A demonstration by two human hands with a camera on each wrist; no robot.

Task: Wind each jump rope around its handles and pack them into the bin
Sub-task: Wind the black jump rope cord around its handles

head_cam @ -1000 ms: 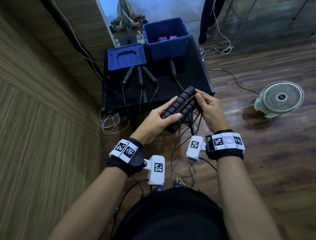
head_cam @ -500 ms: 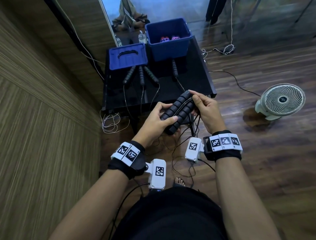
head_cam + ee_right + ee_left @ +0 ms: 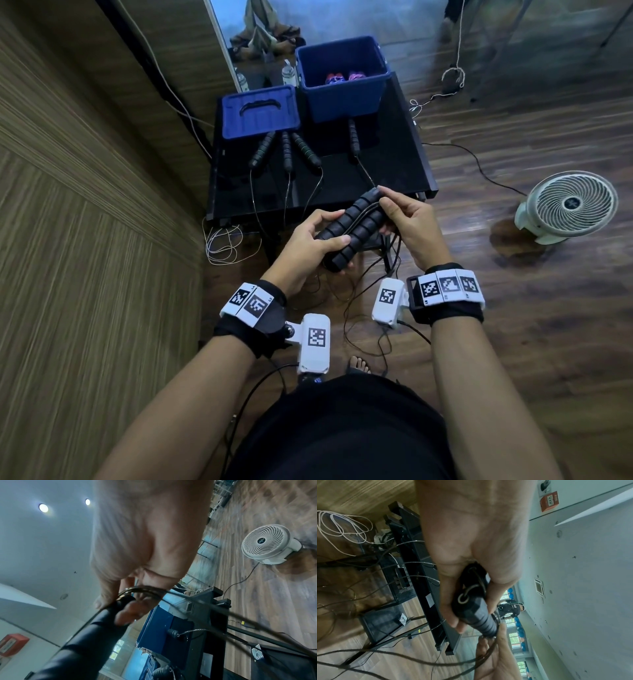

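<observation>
Two black ribbed jump rope handles (image 3: 352, 228) lie side by side in the air just in front of the black table (image 3: 404, 147). My left hand (image 3: 310, 241) grips their near ends (image 3: 473, 606). At the far ends my right hand (image 3: 402, 214) pinches the thin black cord (image 3: 144, 588) against the handles. Loops of that cord hang down between my wrists. Several more black handles (image 3: 284, 149) with their cords rest on the table. Behind them stands the blue bin (image 3: 342, 78), holding colourful bundles.
The blue bin lid (image 3: 258, 111) lies left of the bin on the table. A white floor fan (image 3: 570, 205) stands on the wooden floor to the right. White cable (image 3: 222, 243) is coiled by the table's left leg. A wood-panelled wall runs along the left.
The two handles have stayed in both hands, tilting slightly. My right fingers have shifted along the far ends, handling the cord there.
</observation>
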